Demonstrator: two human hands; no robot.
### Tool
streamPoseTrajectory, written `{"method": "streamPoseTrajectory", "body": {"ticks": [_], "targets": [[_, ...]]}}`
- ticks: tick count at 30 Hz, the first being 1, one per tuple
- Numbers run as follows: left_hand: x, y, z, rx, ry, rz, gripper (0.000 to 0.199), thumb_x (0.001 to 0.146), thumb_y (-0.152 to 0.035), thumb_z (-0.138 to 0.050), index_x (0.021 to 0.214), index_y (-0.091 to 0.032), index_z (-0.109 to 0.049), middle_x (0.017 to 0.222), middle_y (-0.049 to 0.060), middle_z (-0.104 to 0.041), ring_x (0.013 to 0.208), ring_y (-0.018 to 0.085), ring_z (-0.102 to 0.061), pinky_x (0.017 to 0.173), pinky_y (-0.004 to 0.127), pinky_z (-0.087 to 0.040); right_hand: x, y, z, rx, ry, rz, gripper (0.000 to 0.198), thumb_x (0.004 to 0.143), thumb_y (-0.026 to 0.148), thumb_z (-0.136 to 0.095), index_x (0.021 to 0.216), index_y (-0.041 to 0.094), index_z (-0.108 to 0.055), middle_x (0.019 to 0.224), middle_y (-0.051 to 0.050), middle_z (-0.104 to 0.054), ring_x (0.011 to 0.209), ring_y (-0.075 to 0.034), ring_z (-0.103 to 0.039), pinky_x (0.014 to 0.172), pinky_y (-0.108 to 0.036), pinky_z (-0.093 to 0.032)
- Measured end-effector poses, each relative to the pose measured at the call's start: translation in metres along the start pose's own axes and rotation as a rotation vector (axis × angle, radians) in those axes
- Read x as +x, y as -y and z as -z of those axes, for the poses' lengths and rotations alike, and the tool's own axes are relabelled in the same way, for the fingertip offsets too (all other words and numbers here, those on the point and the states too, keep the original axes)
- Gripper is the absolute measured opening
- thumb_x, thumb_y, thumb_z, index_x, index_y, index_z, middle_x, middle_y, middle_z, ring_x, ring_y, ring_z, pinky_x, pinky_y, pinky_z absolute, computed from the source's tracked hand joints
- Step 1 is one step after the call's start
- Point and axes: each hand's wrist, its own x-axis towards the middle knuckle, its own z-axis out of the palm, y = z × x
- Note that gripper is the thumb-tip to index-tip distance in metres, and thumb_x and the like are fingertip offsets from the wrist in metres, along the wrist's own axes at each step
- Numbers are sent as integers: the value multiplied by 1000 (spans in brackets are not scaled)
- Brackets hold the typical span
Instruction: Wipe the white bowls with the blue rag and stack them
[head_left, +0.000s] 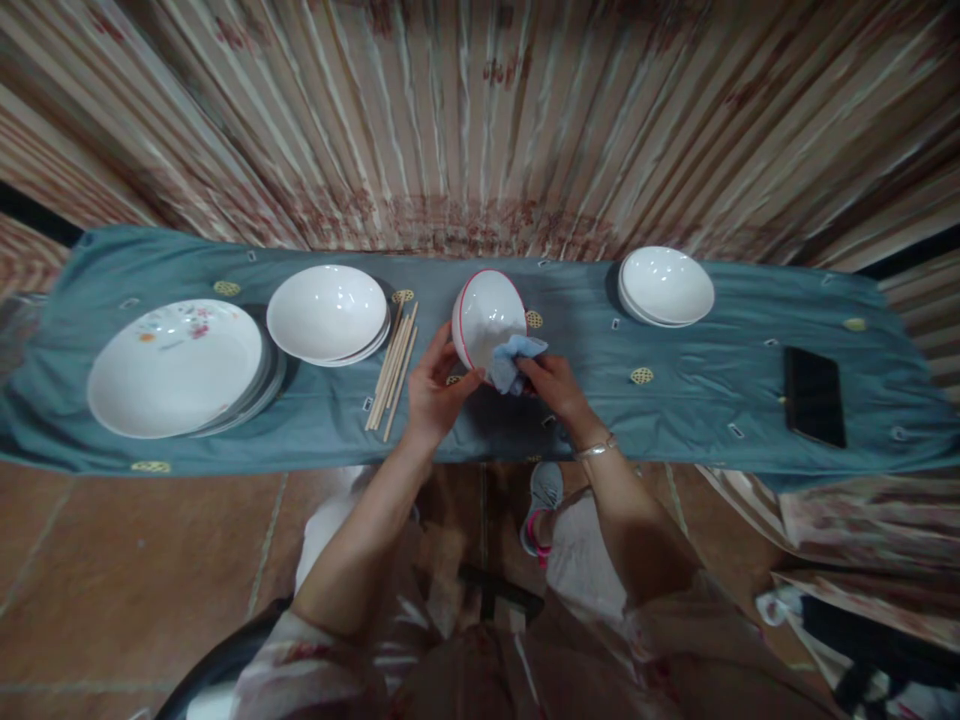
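Note:
Tilted above the middle of the table is a white bowl [491, 305] with a red rim, its inside facing me. My left hand [439, 388] grips its lower left side, the thumb near the rim. A light blue cloth [515, 362] is bunched in my right hand [551, 385], pressed against the bowl's lower right rim. The cloth hides part of the rim and some of my right fingertips. Close to my left hand lie several wooden chopsticks [391, 372], roughly side by side.
Left of the chopsticks stand stacked white bowls [326, 312] and a stack of large flower-patterned plates [176, 370]. Further right are more stacked bowls [667, 285] and a black phone [814, 396]. A teal cloth [697, 400] covers the narrow table; a curtain [480, 130] hangs behind.

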Motion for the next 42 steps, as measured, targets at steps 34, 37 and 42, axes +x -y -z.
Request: {"method": "streamPoseTrajectory", "body": {"ticks": [34,37,42], "targets": [[-3,-22,0,-122,95,335,53,63,-53,-89,100,-19,-72,97,7,-79,92,25,-76,81,37,-63,-8,7,5,492,52,37,25,66,41,-72,59,22,-58,48,7,-50,45,-8,-42,48,-24,-27],[-5,-22,-2,-146,74,335,52,60,-49,-91,98,-18,-73,97,6,-79,90,24,-76,81,36,-63,-8,8,6,514,31,23,26,64,42,-73,60,22,-58,49,8,-50,46,-8,-43,48,-23,-29],[-7,-16,-5,-138,55,299,45,65,-46,-89,97,-20,-72,98,5,-79,91,23,-76,83,37,-62,-10,12,-1,563,43,-47,29,62,46,-75,63,22,-59,52,6,-56,48,-10,-51,50,-23,-40]]}}
